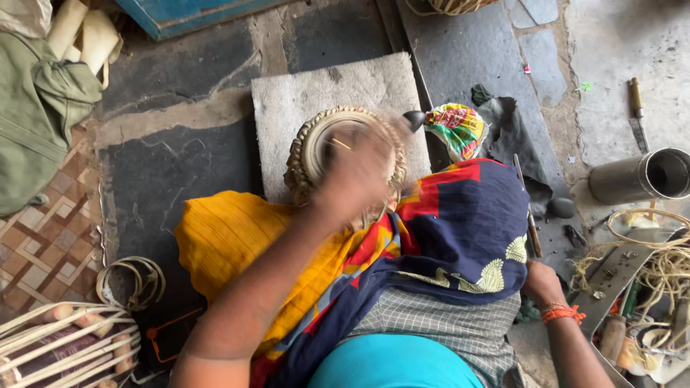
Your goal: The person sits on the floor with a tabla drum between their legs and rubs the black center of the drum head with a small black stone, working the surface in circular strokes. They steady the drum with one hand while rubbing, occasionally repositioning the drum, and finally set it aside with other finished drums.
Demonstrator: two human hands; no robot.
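A small round woven cane basket [309,147] lies on a pale grey stone slab [287,100] in front of my knees. My left hand [356,176] is blurred by motion and lies over the basket's right side, its fingers curled on the rim. A thin cane splint [341,144] shows inside the basket. My right hand [543,284], with orange threads at the wrist, reaches down beside my right knee. Its fingers are hidden behind the blue and red cloth [460,223]. A long thin blade tool [532,230] lies just beyond it.
A metal cylinder [640,176] and a knife [637,118] lie at the right, with coils of cane strips [661,266] below them. A cane frame basket [65,345] and a cane loop [133,280] sit at lower left. Green cloth [36,108] lies at far left.
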